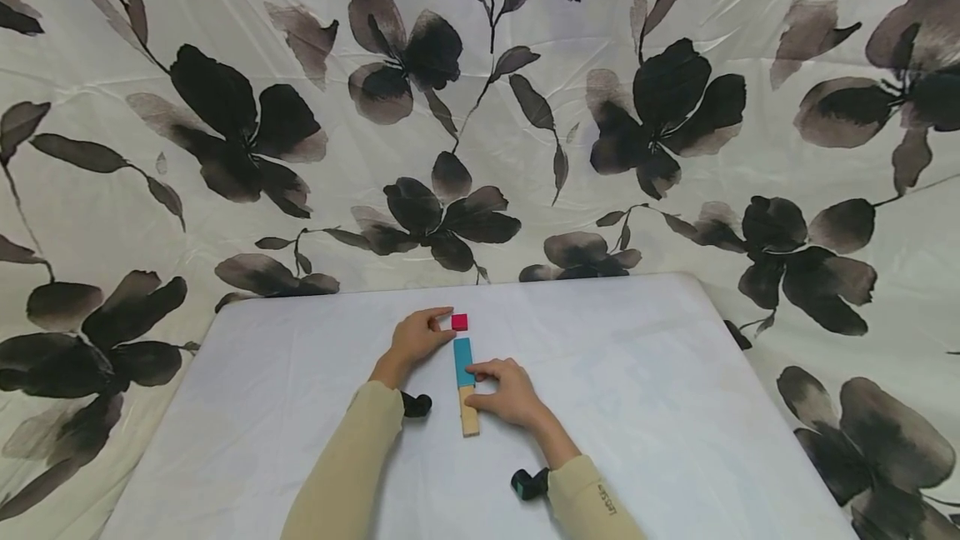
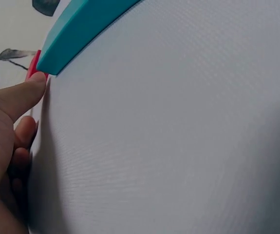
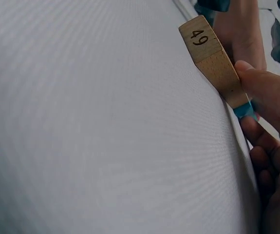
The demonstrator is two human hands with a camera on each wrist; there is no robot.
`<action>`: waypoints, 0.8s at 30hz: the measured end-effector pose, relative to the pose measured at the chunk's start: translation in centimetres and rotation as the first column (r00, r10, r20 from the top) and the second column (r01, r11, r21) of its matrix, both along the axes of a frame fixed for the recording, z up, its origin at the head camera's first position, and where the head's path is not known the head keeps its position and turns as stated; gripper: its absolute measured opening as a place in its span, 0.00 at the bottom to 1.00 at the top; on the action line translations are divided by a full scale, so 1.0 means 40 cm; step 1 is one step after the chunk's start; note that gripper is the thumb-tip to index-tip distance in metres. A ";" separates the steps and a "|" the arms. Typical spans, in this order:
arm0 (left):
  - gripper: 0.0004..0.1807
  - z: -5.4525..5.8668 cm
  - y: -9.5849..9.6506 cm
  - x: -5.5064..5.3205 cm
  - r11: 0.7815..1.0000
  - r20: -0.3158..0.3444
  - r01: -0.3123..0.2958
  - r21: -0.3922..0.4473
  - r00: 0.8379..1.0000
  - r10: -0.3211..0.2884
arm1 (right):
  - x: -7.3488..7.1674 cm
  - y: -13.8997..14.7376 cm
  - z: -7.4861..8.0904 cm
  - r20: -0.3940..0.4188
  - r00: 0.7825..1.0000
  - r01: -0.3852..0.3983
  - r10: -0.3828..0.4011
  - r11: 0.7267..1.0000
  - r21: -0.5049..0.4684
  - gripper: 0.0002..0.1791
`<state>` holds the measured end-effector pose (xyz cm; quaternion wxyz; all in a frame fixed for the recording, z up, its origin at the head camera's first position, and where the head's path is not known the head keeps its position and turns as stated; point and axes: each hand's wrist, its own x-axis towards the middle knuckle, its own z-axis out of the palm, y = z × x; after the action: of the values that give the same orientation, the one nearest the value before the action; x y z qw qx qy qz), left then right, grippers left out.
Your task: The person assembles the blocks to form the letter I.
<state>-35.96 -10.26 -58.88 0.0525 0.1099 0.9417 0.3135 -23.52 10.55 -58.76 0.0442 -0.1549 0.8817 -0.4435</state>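
A small red block [image 1: 459, 322] lies at the far end of a short line of blocks. My left hand [image 1: 420, 337] pinches it between thumb and index finger from the left. Nearer to me come a blue block [image 1: 462, 354] and a plain wooden block [image 1: 469, 423], set end to end, with a narrow gap before the red one. In the right wrist view the wooden block's end bears the number 49. My right hand [image 1: 512, 392] comes in from the right, its thumb at the wooden block and its index fingertip at the blue block, both along the right side.
The blocks lie on a white-covered table [image 1: 637, 407]. Behind it hangs a pale cloth [image 1: 540, 165] printed with dark flowers. Black wrist cameras sit at the left cuff [image 1: 417, 405] and the right cuff [image 1: 529, 484].
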 end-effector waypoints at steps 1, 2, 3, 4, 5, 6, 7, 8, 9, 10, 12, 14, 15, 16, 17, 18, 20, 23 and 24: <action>0.27 0.000 0.001 -0.001 1.000 0.003 -0.002 -0.012 1.000 0.002 | 0.000 0.000 0.000 0.001 1.000 -0.002 0.002 1.000 -0.002 0.26; 0.26 -0.001 0.002 0.000 1.000 0.001 -0.006 -0.021 1.000 0.006 | 0.001 0.000 0.000 0.003 1.000 -0.003 0.003 1.000 0.000 0.26; 0.25 -0.001 0.003 0.001 1.000 0.001 -0.014 -0.027 1.000 0.014 | 0.001 0.000 0.000 0.003 1.000 -0.005 0.005 1.000 -0.001 0.26; 0.24 -0.001 0.004 0.001 0.999 -0.002 -0.019 -0.030 1.000 0.019 | 0.001 -0.001 0.000 0.003 1.000 -0.006 0.006 1.000 -0.002 0.26; 0.24 -0.001 0.005 0.003 0.999 -0.005 -0.026 -0.031 1.000 0.026 | 0.001 -0.001 0.000 0.005 1.000 -0.006 0.006 1.000 -0.003 0.25; 0.24 0.000 0.005 0.004 0.999 -0.009 -0.032 -0.030 0.999 0.032 | 0.001 -0.001 0.000 0.005 1.000 -0.005 0.005 1.000 -0.004 0.25; 0.23 0.000 0.006 0.005 0.999 -0.014 -0.036 -0.027 0.999 0.036 | 0.000 -0.001 0.000 0.004 1.000 -0.005 0.005 1.000 -0.004 0.25; 0.23 0.000 0.006 0.006 0.999 -0.018 -0.039 -0.025 0.999 0.039 | 0.000 -0.001 0.000 0.004 1.000 -0.005 0.005 1.000 -0.005 0.25; 0.23 0.000 0.006 0.007 0.999 -0.020 -0.042 -0.023 0.999 0.041 | 0.001 -0.001 0.000 0.005 1.000 -0.005 0.005 1.000 -0.005 0.25; 0.23 -0.001 0.007 0.008 0.999 -0.024 -0.042 -0.021 0.999 0.042 | 0.001 -0.001 0.000 0.005 1.000 -0.004 0.004 1.000 -0.006 0.25; 0.23 -0.001 0.007 0.008 0.999 -0.025 -0.045 -0.016 0.999 0.045 | 0.001 -0.001 0.000 0.006 1.000 -0.003 0.003 1.000 -0.006 0.25; 0.23 -0.002 0.008 0.008 0.999 -0.022 -0.047 -0.017 0.999 0.047 | 0.002 -0.001 -0.001 0.007 1.000 0.002 -0.001 1.000 -0.004 0.25; 0.23 -0.002 0.008 0.008 0.999 -0.020 -0.048 -0.018 0.999 0.048 | 0.002 -0.001 -0.001 0.009 1.000 0.004 -0.004 1.000 -0.003 0.25; 0.23 -0.002 0.008 0.008 0.999 -0.018 -0.049 -0.019 0.999 0.048 | 0.002 -0.001 -0.001 0.007 1.000 0.005 -0.005 1.000 -0.001 0.25; 0.23 -0.002 0.008 0.009 0.999 -0.016 -0.049 -0.021 0.999 0.049 | 0.002 -0.001 -0.002 0.006 1.000 0.005 -0.005 1.000 0.002 0.25; 0.23 -0.002 0.008 0.009 0.999 -0.015 -0.049 -0.024 0.999 0.049 | 0.003 0.000 -0.002 0.006 1.000 0.006 -0.006 1.000 0.003 0.25; 0.23 -0.002 0.008 0.009 0.999 -0.015 -0.048 -0.025 0.999 0.048 | 0.003 0.000 -0.001 0.005 1.000 0.005 -0.005 1.000 0.002 0.25; 0.22 -0.003 0.009 0.008 0.999 -0.025 -0.041 -0.022 0.999 0.040 | 0.002 0.001 0.000 0.001 1.000 0.003 -0.003 1.000 -0.002 0.25; 0.22 -0.003 0.009 0.007 0.999 -0.028 -0.039 -0.021 0.999 0.038 | 0.002 0.001 0.000 0.003 1.000 0.003 -0.003 1.000 -0.003 0.25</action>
<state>-35.68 -9.92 -59.01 0.0347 0.0956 0.9476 0.3028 -23.46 10.60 -58.74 0.0446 -0.1531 0.8813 -0.4449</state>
